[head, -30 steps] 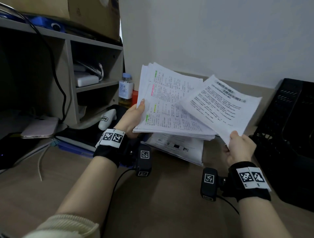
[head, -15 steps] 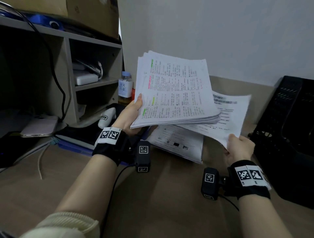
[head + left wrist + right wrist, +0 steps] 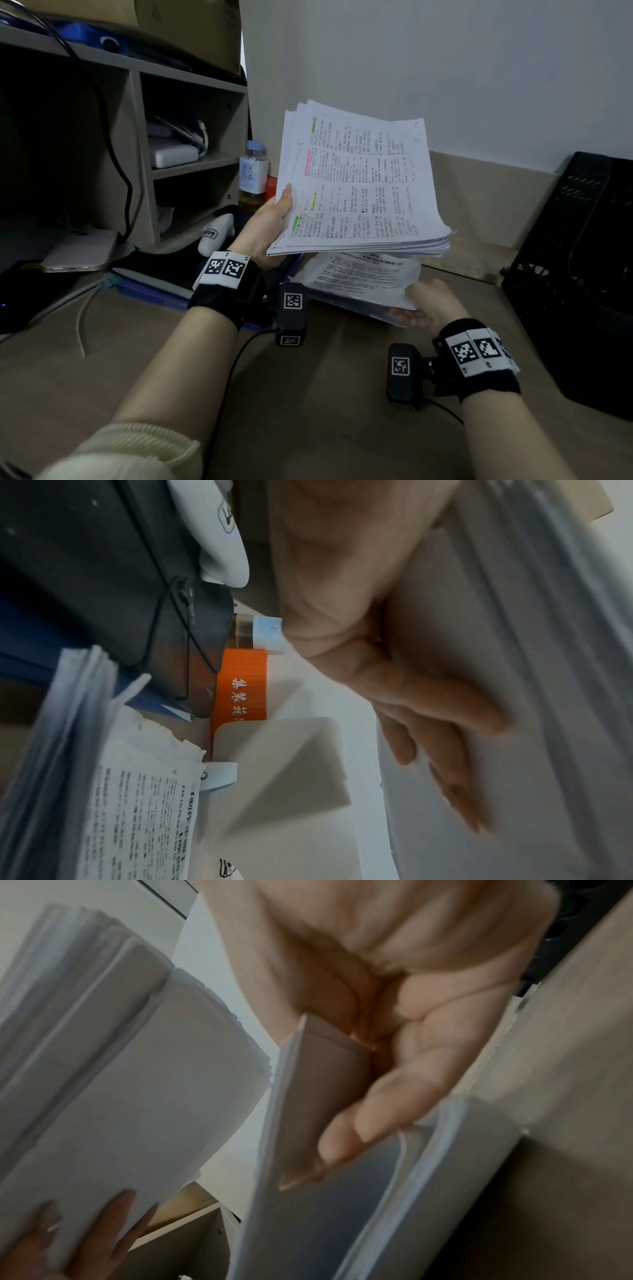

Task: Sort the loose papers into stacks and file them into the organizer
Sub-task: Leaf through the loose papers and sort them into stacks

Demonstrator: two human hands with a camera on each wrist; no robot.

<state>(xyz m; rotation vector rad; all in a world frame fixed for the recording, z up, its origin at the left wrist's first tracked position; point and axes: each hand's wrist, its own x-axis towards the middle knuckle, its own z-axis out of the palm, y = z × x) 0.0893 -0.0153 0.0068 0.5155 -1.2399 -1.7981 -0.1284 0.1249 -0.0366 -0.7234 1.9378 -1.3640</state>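
Left hand (image 3: pixel 270 228) gripping thick stack (image 3: pixel 359 185) by its left edge, thumb on top, fingers (image 3: pixel 441 723) flat beneath; stack held tilted above tabletop (image 3: pixel 308 394). Right hand (image 3: pixel 431 305) pinching thin sheaf (image 3: pixel 363 277) at its near corner, low, under the stack, over papers (image 3: pixel 342 301) lying on tabletop. Black organizer (image 3: pixel 575 274) at right, apart from both.

My head view is dim but mostly sharp — the shelf (image 3: pixel 144 113) on the left sinks into dark shadow, and straight edges bend near the sides. Both wrist views are blurry, with soft gray paper and smeared fingers (image 3: pixel 346 1137).
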